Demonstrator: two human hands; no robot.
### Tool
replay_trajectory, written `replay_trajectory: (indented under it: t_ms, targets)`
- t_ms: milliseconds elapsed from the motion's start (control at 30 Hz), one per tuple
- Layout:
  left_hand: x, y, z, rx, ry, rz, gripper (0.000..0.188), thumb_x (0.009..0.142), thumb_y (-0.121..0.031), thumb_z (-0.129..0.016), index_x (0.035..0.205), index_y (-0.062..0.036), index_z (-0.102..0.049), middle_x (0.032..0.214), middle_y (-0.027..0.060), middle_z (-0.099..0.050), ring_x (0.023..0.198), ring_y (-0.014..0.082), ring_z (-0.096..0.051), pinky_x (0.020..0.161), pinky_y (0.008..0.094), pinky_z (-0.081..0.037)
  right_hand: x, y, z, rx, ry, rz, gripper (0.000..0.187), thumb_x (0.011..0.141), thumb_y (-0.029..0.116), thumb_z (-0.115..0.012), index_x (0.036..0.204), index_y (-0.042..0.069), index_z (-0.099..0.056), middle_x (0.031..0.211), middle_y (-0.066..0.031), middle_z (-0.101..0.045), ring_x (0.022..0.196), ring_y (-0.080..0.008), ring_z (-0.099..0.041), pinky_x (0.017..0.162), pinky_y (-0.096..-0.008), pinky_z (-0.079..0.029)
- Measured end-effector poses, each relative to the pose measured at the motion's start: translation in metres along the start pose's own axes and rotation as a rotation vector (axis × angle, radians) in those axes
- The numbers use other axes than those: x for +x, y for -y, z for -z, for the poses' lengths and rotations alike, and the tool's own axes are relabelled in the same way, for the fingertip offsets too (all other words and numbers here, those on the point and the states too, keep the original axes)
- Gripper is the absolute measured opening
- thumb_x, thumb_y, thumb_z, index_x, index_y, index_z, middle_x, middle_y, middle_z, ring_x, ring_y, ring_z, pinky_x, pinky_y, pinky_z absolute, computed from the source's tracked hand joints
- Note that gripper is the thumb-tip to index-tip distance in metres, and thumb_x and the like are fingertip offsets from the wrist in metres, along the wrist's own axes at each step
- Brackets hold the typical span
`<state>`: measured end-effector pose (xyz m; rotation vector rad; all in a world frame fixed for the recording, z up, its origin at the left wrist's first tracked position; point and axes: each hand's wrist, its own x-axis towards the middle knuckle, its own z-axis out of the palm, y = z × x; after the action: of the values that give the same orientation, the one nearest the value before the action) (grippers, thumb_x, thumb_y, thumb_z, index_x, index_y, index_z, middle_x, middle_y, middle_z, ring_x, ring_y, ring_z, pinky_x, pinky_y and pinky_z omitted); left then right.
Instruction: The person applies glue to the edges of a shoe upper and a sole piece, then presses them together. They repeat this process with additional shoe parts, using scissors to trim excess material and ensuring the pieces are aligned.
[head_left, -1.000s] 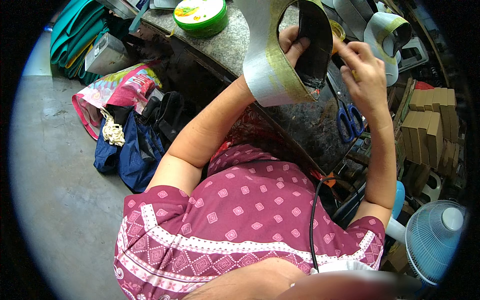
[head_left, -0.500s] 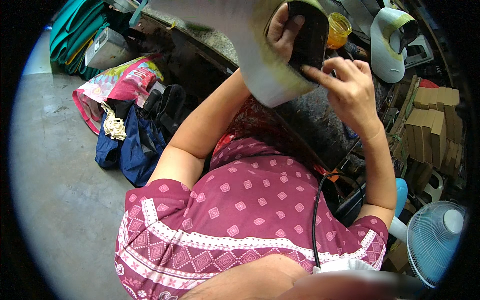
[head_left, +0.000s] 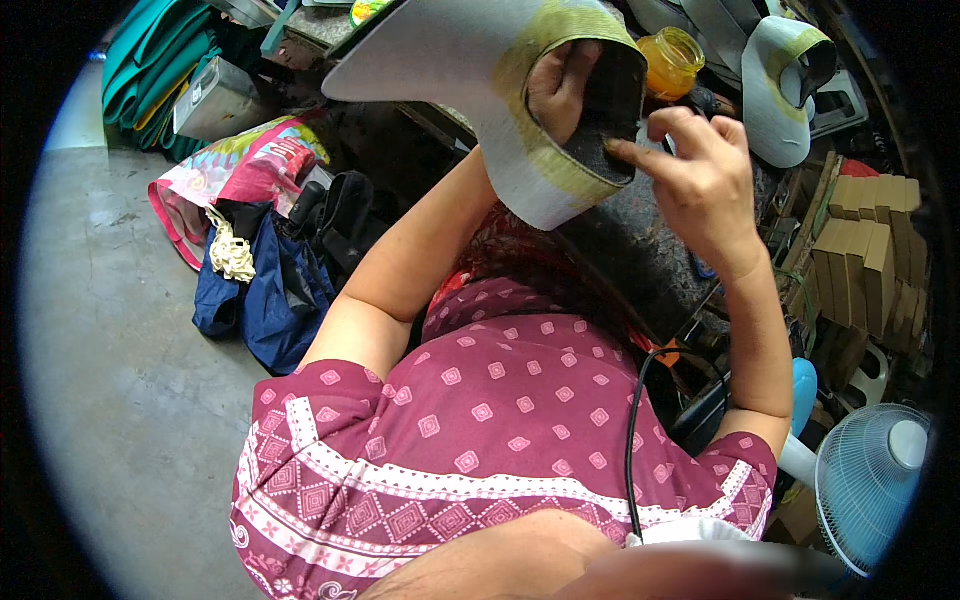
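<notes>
A pale grey boot upper (head_left: 420, 60) hangs in the air before my chest. Yellowish smears ring its wide opening, and its lining is black. My left hand (head_left: 562, 92) reaches into that opening and is closed on the upper; part of it is hidden by the grey wall. At the opening's near right edge, my right hand (head_left: 700, 180) holds nothing: its index finger points out, tip at the dark lining, while the other fingers are loosely bent and apart. Behind the opening stands a glass jar (head_left: 672, 62) with orange-yellow contents.
A similar grey upper (head_left: 770, 110) lies at the far right, above stacked tan blocks (head_left: 855, 260). A dark workbench (head_left: 655, 260) is under my hands. At right stands a blue-white fan (head_left: 870, 480). Bags (head_left: 270, 280) and folded green material (head_left: 150, 80) are at left.
The upper has tilted and come slightly nearer, showing more of its long pale side. My left hand moved with it; my right index finger stays at the opening's edge.
</notes>
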<state>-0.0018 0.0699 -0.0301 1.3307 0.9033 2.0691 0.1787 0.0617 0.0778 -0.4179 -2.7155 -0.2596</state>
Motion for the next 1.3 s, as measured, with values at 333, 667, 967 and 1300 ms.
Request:
replay_trajectory:
  t_ms: [333, 667, 967, 1300]
  targets:
    - [0.006, 0.002, 0.007, -0.205, -0.037, 0.017, 0.019, 0.105, -0.015, -0.052, 0.109, -0.0019, -0.065, 0.095, 0.0082, -0.070, 0.085, 0.0158, -0.066, 0.079, 0.0303, -0.053, 0.000, -0.006, -0.011, 0.056, 0.044, -0.023, 0.049, 0.077, 0.005, -0.064, 0.118, 0.031, -0.072, 0.088, 0.0020, -0.058, 0.080, -0.0158, -0.060, 0.075, -0.0336, -0.040]
    - [0.009, -0.012, 0.045, -0.156, -0.124, 0.193, 0.015, 0.101, -0.014, -0.057, 0.107, -0.0035, -0.067, 0.095, 0.0080, -0.071, 0.083, 0.0169, -0.068, 0.075, 0.0303, -0.054, 0.006, -0.107, -0.004, -0.203, 0.056, -0.333, 0.040, 0.085, 0.004, -0.056, 0.112, 0.026, -0.076, 0.104, -0.0013, -0.066, 0.100, -0.0219, -0.063, 0.086, -0.0375, -0.049]
    - [0.009, -0.009, 0.042, -0.031, -0.220, 0.112, 0.013, 0.097, -0.013, -0.062, 0.105, -0.0049, -0.068, 0.094, 0.0078, -0.072, 0.081, 0.0179, -0.070, 0.072, 0.0303, -0.055, 0.038, -0.118, -0.035, -0.364, 0.442, -0.333, 0.044, 0.089, 0.004, -0.052, 0.111, 0.033, -0.077, 0.119, 0.0035, -0.063, 0.115, -0.0185, -0.057, 0.094, -0.0405, -0.044]
    - [0.016, -0.012, 0.039, 0.212, -0.262, -0.100, 0.012, 0.093, -0.011, -0.067, 0.103, -0.0065, -0.070, 0.094, 0.0076, -0.073, 0.079, 0.0191, -0.071, 0.069, 0.0302, -0.056, 0.010, -0.104, 0.002, -0.360, 0.206, -0.264, 0.040, 0.086, 0.002, -0.059, 0.114, 0.026, -0.074, 0.113, 0.0019, -0.066, 0.106, -0.0203, -0.062, 0.089, -0.0411, -0.048]
